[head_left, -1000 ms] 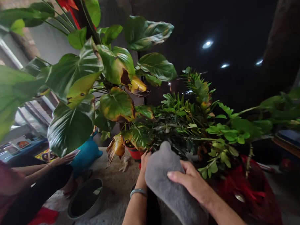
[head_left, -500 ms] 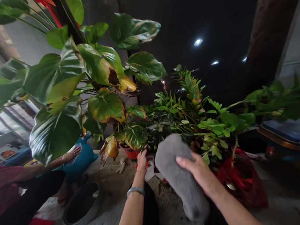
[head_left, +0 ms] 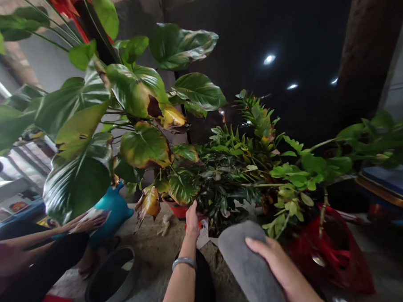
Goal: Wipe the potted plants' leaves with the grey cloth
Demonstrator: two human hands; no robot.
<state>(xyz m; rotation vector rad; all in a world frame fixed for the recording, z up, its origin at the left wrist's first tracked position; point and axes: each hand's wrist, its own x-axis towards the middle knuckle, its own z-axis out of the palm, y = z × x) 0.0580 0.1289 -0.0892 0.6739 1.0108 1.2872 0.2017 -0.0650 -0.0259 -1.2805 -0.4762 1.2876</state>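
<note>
My right hand (head_left: 271, 255) is closed on a limp grey cloth (head_left: 241, 251), with the thumb pressed on top of it. The cloth hangs over my lap, in front of the low potted plants. My left hand (head_left: 192, 220), a bracelet on its wrist, reaches to the dark green leaves (head_left: 219, 181) between a red pot (head_left: 175, 207) and a white and red container (head_left: 203, 233). Most of its fingers are hidden, so whether they grip anything does not show. Above and left of that hand spreads a large-leaved plant (head_left: 144, 144) with some yellow and brown leaves.
On the left, another person's hand (head_left: 91, 220) touches a turquoise object (head_left: 113, 210) with a pale cloth. A grey basin (head_left: 133, 265) stands on the floor below. At right lie a red bag (head_left: 353, 255) and a blue lidded box (head_left: 386, 185). A dark glossy panel (head_left: 229, 20) rises behind.
My right hand has lowered the grey cloth toward me, and its lower end has left the view. My left hand stays by the plant. The other person's hand has shifted slightly left and down.
</note>
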